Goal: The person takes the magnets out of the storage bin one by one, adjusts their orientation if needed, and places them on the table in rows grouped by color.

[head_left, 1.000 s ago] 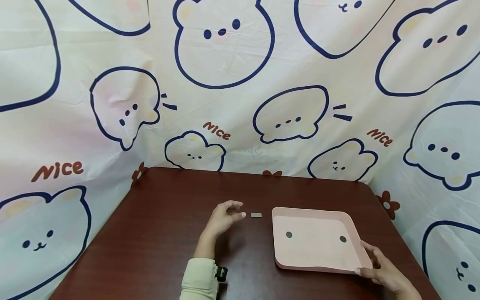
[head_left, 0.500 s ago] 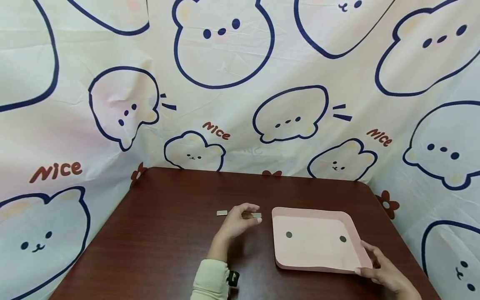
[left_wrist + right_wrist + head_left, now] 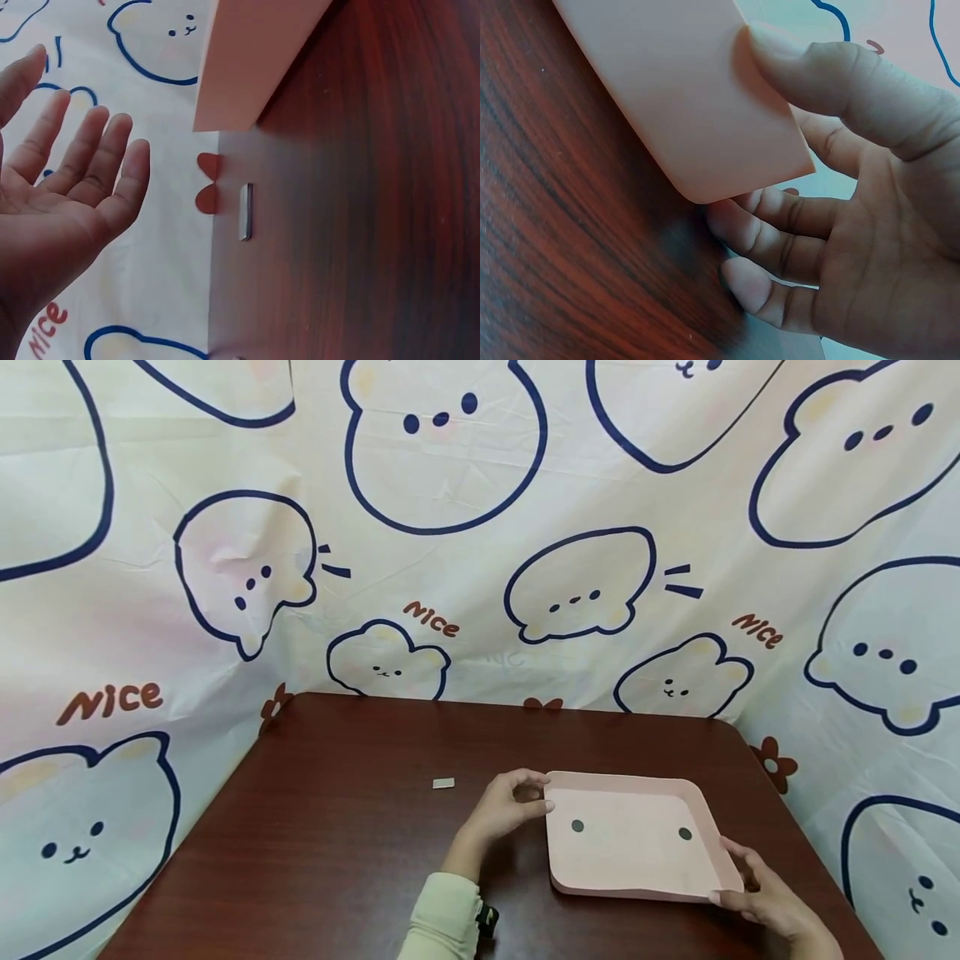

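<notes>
Change: the left hand [image 3: 510, 806] is being seen further right than half a second ago, now at the left rim of the pink tray [image 3: 630, 793]; the second small metal piece that was lying by the fingers is no longer being seen in the head view.
Right hand [image 3: 765, 902]: the near right corner of the tray is being pinched, the thumb [image 3: 832, 82] being laid on the top face and the other fingers [image 3: 772, 225] being curled underneath against the table.
Sleeve [image 3: 442, 922]: a pale cuff is being worn on the left forearm, nearest the camera.
Left hand: in the left wrist view the fingers [image 3: 82, 157] are being held straight and spread, with nothing being gripped; in the head view the fingertips are being kept just beside the tray's far left corner.
Pink tray: it is being rested on the dark wooden table [image 3: 337, 843], right of centre, with two dark round spots [image 3: 577, 826] being shown on its floor.
Metal piece [image 3: 443, 783]: a small grey rectangle is being left flat on the table, apart from the left hand, to its left.
Backdrop [image 3: 450, 527]: a cloth printed with bear outlines is being hung behind the table.
</notes>
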Demonstrator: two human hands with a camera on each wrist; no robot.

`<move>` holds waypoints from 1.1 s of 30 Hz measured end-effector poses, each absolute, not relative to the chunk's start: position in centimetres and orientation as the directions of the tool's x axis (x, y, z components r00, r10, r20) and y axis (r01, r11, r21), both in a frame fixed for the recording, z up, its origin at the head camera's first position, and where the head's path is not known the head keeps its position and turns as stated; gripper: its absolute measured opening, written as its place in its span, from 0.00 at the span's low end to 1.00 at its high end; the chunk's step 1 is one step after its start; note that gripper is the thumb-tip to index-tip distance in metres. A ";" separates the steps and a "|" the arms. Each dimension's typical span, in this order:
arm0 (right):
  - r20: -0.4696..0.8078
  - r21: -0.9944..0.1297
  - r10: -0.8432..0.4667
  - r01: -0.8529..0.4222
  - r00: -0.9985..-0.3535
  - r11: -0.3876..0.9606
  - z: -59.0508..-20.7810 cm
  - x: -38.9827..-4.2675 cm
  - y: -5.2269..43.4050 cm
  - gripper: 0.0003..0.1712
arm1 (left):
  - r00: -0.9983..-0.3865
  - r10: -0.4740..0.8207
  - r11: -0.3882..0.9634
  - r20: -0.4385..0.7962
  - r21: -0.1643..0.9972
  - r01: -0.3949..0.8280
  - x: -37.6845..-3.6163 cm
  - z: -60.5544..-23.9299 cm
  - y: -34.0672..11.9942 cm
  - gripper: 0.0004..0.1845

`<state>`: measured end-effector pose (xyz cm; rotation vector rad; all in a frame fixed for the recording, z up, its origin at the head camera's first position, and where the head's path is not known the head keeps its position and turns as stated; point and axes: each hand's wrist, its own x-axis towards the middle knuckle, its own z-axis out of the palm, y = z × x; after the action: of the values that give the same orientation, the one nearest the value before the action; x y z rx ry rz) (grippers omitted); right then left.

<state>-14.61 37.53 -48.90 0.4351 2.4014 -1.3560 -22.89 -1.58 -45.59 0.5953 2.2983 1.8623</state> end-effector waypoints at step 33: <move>-0.432 -0.761 0.079 0.410 -0.898 0.502 -49.0 -14.5 37.6 0.55 | -0.887 0.461 0.190 0.035 0.972 0.137 -23.1 -47.5 5.8 0.14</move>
<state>-14.52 37.59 -49.03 0.4084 2.4082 -1.3542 -23.14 5.76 -47.53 0.5714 2.2022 1.7548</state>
